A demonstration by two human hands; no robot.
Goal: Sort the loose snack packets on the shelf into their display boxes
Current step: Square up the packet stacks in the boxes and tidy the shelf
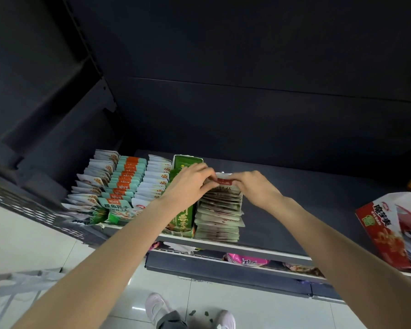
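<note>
A row of pale snack packets (pixel 220 210) stands in a line on the dark shelf (pixel 306 210), right of a green display box (pixel 183 217). At the back of that row, my left hand (pixel 190 184) and my right hand (pixel 256 186) both pinch a packet with a red and white top (pixel 224 181), one at each upper corner. The left hand reaches over the green box. Rows of white, teal and orange packets (pixel 124 186) fill the shelf's left part.
A red display box (pixel 387 233) with packets in it lies tilted at the shelf's right end. A lower shelf (pixel 223 264) holds a pink packet (pixel 247 260). A perforated grey panel (pixel 22 203) juts out at the left. White tiled floor and my shoes lie below.
</note>
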